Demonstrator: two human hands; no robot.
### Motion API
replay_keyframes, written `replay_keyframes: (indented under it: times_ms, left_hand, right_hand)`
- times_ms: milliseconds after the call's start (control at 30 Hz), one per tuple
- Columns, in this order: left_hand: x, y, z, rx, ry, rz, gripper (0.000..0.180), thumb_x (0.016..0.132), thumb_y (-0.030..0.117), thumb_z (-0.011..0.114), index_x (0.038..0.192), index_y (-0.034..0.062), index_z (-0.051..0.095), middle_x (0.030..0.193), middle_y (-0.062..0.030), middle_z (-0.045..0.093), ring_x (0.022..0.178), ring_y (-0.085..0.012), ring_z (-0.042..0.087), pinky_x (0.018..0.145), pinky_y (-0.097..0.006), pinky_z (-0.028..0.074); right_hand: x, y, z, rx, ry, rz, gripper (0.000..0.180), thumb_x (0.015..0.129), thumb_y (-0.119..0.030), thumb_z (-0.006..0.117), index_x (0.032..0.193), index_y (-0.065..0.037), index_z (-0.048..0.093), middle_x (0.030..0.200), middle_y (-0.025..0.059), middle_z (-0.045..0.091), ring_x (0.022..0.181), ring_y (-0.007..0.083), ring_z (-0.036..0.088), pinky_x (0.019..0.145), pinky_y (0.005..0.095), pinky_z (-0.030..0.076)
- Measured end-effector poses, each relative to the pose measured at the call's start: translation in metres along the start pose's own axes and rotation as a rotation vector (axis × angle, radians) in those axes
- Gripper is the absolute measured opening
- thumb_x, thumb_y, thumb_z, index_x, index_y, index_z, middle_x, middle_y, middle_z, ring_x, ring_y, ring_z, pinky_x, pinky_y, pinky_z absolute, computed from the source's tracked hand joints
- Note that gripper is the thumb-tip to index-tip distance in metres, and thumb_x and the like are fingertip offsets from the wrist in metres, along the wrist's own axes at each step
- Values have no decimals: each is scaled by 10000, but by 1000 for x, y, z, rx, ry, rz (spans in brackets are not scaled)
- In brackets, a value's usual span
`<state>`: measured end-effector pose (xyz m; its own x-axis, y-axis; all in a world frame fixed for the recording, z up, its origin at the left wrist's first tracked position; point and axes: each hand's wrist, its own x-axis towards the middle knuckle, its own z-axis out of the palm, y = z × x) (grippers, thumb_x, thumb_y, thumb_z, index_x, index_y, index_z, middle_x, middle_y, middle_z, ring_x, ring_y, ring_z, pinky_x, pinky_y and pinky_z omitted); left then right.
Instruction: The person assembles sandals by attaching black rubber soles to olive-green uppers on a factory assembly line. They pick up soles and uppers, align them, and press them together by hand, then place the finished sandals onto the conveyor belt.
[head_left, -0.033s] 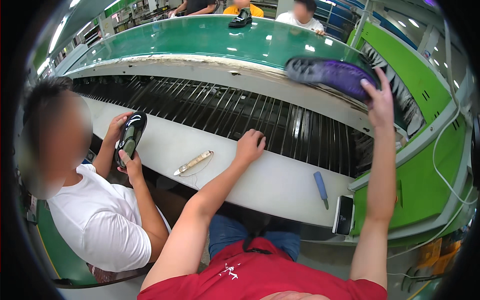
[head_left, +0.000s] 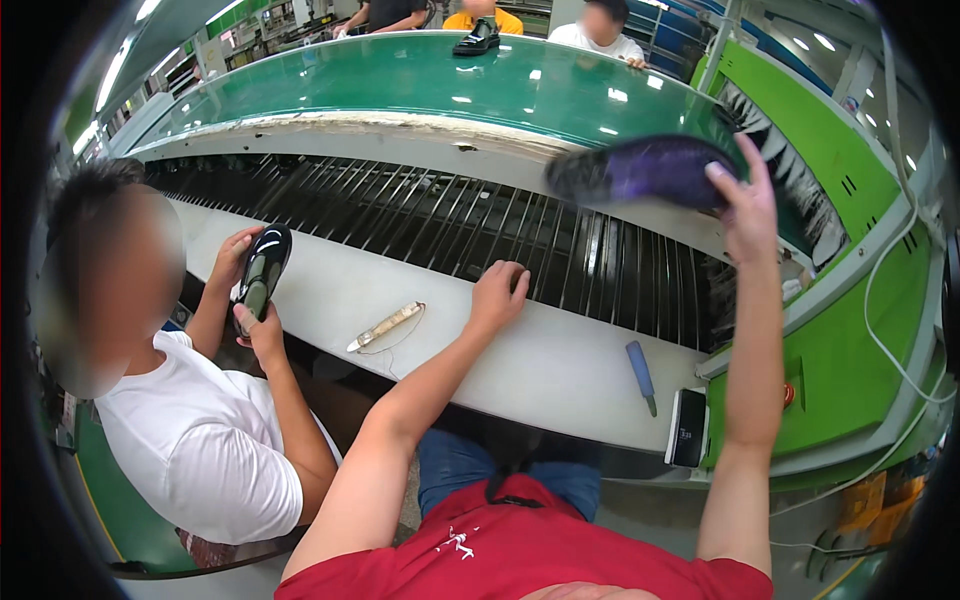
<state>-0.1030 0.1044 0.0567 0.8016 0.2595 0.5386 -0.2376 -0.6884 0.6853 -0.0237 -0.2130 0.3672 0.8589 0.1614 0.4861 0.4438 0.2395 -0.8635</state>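
Head view: right hand (head_left: pixel 748 215) is gripping a dark shoe (head_left: pixel 635 170) aloft near the green belt (head_left: pixel 390 90); left hand (head_left: pixel 500 292) is resting at the white ledge (head_left: pixel 550 360), fingers curling, grasp unclear. Presumably a transfer step; next move is calling for steady wrist.

So there's a green belt (head_left: pixel 350 90) up top with a black shoe (head_left: pixel 478 42) sitting on its far side, plus three people (head_left: pixel 620 50) behind it. Green machine (head_left: pixel 850 155) on the right, with a white cable (head_left: pixel 869 300) looping down it and a red button (head_left: pixel 789 396). A blue-handled tool (head_left: pixel 641 372) lies just beside a black-and-white gadget (head_left: pixel 687 428), and a wrapped tool (head_left: pixel 385 328) trails thread further left. Orange crates (head_left: pixel 862 506) lower right.
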Motion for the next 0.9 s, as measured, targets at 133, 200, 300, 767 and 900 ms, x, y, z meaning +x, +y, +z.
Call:
replay_keyframes:
  times_ms: [133, 200, 300, 767, 900]
  left_hand:
    - [-27, 55, -15, -768, -93, -312, 392, 1203, 332, 528, 1349, 1, 677, 1088, -97, 768, 892, -138, 738, 793, -304, 591]
    - [-30, 101, -36, -1005, -105, -247, 407, 1208, 330, 509, 1414, 3, 638, 1154, -121, 744, 985, -149, 720, 859, -303, 583]
    - [-27, 156, -57, -906, -21, -70, 402, 1199, 308, 525, 1437, -1, 624, 1244, -129, 714, 1124, -202, 688, 985, -337, 549]
    - [-103, 157, -26, -435, 112, 170, 319, 1125, 227, 646, 1356, 9, 678, 1230, -193, 704, 1101, -369, 688, 966, -437, 557]
    - [-164, 138, -24, -357, 42, 74, 342, 1141, 299, 616, 1270, -11, 681, 1154, -197, 709, 1074, -405, 692, 989, -459, 548]
  right_hand:
    - [-96, 14, 65, 128, -204, 230, 986, 927, 64, 828, 1747, -83, 300, 1195, 190, 774, 1063, 209, 762, 1021, 366, 620]
    - [-125, 21, 74, 48, -341, 335, 998, 924, 47, 842, 1752, -95, 304, 1089, 128, 795, 1032, 168, 759, 967, 335, 611]
    - [-140, 57, 78, -128, -312, 182, 894, 929, 26, 861, 1697, -90, 418, 1081, 78, 802, 1018, 124, 745, 944, 289, 581]
    - [-268, 152, 62, -361, 98, -239, 466, 1024, -45, 788, 1462, -20, 632, 1176, 108, 679, 1046, 217, 697, 975, 351, 556]
    - [-329, 163, 60, -343, 30, -69, 483, 1035, -93, 789, 1479, -7, 621, 1144, 107, 635, 1033, 204, 653, 958, 340, 539]
